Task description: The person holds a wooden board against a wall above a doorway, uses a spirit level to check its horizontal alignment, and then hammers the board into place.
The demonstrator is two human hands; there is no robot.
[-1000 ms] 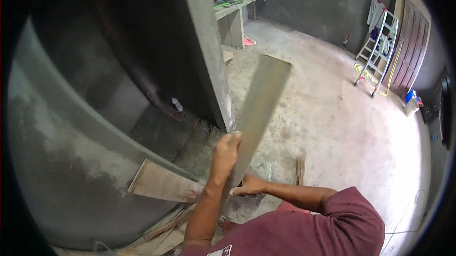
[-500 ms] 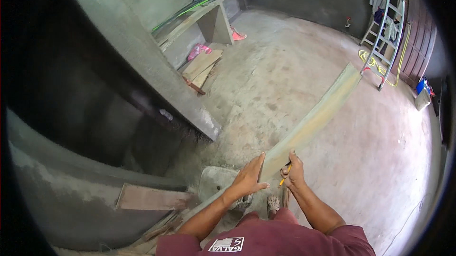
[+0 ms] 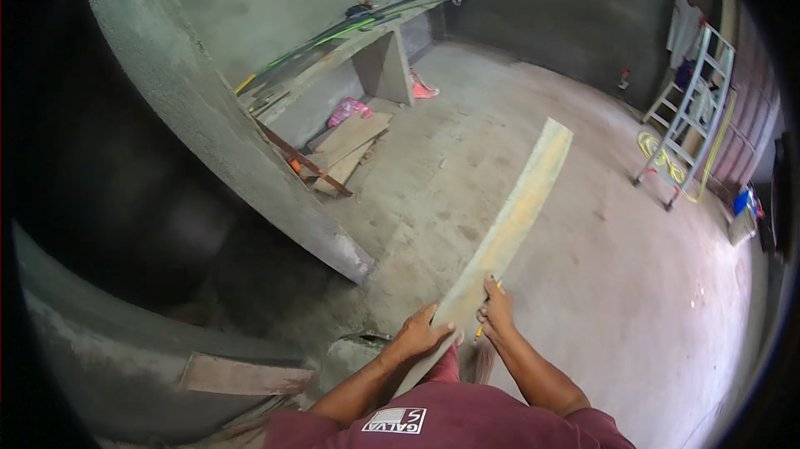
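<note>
Both hands, left (image 3: pixel 421 334) and right (image 3: pixel 497 313), grasp a plank (image 3: pixel 510 228) at lower centre; ladder (image 3: pixel 687 115) upper right.

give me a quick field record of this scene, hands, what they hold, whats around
left hand: grips the near end of a long wooden plank
right hand: on the plank's right edge, holding a pencil
plank: angled up and away over the concrete floor
left side: grey concrete wall, boards at its foot
far right: stepladder
</note>
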